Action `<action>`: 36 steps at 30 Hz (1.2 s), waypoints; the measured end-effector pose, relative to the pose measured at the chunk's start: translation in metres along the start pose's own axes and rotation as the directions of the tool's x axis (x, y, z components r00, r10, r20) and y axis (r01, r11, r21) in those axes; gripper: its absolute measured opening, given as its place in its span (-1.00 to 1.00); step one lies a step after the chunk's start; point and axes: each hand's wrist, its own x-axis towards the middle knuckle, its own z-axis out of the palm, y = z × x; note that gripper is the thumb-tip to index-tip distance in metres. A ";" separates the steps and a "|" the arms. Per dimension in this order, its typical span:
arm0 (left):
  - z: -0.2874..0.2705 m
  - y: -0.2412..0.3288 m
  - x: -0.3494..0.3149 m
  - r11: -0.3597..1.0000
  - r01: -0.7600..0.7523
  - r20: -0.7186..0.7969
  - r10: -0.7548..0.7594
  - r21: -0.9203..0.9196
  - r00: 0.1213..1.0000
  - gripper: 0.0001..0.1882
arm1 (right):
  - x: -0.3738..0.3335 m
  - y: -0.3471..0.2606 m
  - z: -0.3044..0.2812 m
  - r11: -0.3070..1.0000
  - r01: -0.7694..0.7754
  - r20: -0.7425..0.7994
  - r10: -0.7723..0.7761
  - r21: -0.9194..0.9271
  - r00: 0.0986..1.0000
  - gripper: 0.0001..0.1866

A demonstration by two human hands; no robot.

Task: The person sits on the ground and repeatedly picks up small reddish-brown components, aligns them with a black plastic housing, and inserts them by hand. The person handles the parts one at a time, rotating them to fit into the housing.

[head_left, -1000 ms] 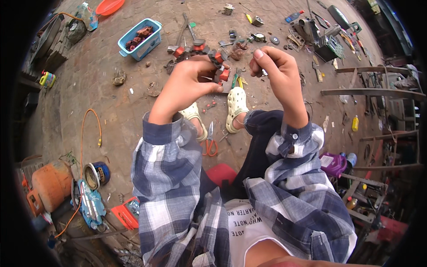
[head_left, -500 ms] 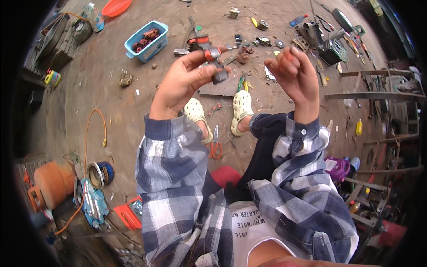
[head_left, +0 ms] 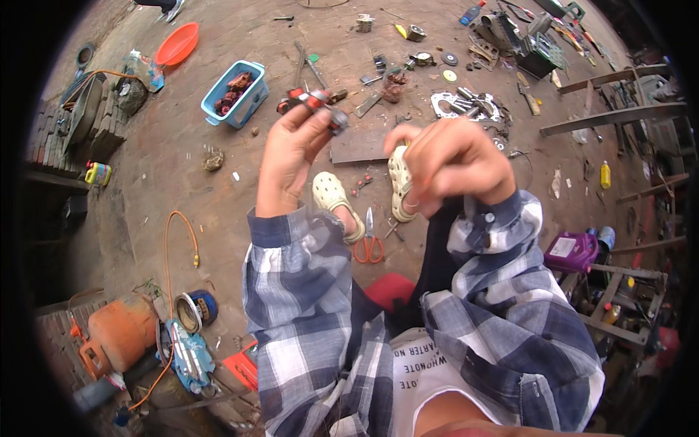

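My left hand [head_left: 287,156] is closed on a dark grey and orange-red part [head_left: 336,120], pinched between thumb and fingers; its kind is unclear. To the right, my right hand [head_left: 462,160] is raised with its fingers curled and partly blurred. Whatever may be in those fingers is hidden. Below the hands, a flat metal plate [head_left: 357,146] lies on the ground, just beyond my cream clogs [head_left: 331,191]. Between my feet are a small red-and-grey piece [head_left: 362,183] and orange-handled scissors [head_left: 369,249].
A blue basket [head_left: 255,98] with reddish-brown parts stands far left, near an orange basin [head_left: 177,44]. Metal parts [head_left: 466,105] and a battery-like block [head_left: 540,57] lie far right. A purple jug [head_left: 571,251] is at right; an orange gas cylinder [head_left: 122,331] is at near left.
My right hand has come down and inward, now covering the green-and-yellow handles by my right shoe. My left hand has turned the part it holds. The whole view has shifted slightly.
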 end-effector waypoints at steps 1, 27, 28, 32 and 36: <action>0.002 0.006 -0.004 0.989 -0.050 0.000 0.051 -0.141 0.999 -0.65 | -0.002 0.000 -0.006 0.998 0.060 -0.161 -0.054 0.028 0.985 -0.68; 0.011 0.010 -0.015 0.944 -0.227 0.107 0.207 0.237 0.972 -0.57 | 0.000 0.020 -0.019 0.872 -0.481 -0.499 0.378 -0.091 0.780 -0.58; 0.010 0.010 -0.016 0.948 -0.205 0.130 0.177 0.244 0.976 -0.57 | 0.002 0.018 -0.018 0.891 -0.451 -0.534 0.408 0.055 0.740 -0.57; 0.017 0.010 -0.018 0.947 -0.122 0.233 0.052 0.297 0.971 -0.56 | -0.009 0.038 -0.039 0.864 0.002 -0.448 0.259 0.503 0.856 -0.57; 0.022 0.003 -0.017 0.913 -0.099 0.242 0.000 0.396 0.970 -0.63 | 0.007 0.027 -0.020 0.855 0.127 -0.446 0.130 0.503 0.886 -0.46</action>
